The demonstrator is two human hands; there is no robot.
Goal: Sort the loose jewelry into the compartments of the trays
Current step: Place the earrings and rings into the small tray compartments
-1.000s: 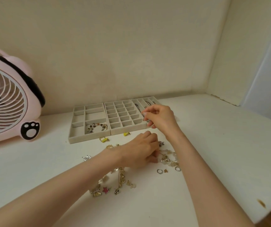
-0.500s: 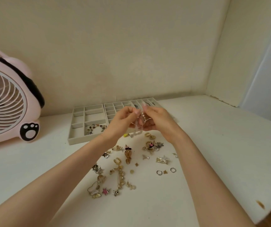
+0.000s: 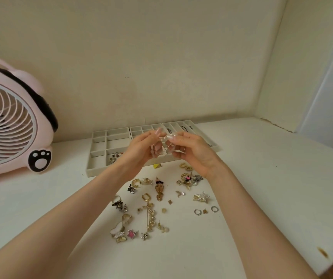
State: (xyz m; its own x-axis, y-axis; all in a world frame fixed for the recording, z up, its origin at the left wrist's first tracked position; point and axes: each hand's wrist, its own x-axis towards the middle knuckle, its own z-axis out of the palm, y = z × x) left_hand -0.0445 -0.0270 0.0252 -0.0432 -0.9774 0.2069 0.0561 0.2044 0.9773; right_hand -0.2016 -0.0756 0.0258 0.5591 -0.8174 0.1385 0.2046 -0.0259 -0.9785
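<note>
Head view: left hand [image 3: 139, 152] and right hand [image 3: 195, 154] are raised together above the beige compartment trays [image 3: 90, 166], fingertips meeting. Each grip is narrowed to a pinch on one small pale, translucent jewelry piece [image 3: 164, 144], held in the air between the hands. Blur hides its exact form.

The trays sit side by side at the back of the white counter [image 3: 262, 178], against the wall. The leftmost tray's front compartment holds a few small dark and gold pieces [image 3: 114, 158].

Loose jewelry [image 3: 158, 190] lies scattered on the counter nearer the person, including:
- silver starfish brooch [image 3: 201, 197]
- pink star charm [image 3: 131, 234]
- two small silver rings [image 3: 197, 212]
- gold oval hoop [image 3: 145, 197]

A pink round fan with a black paw print [image 3: 10, 121] stands far left.
</note>
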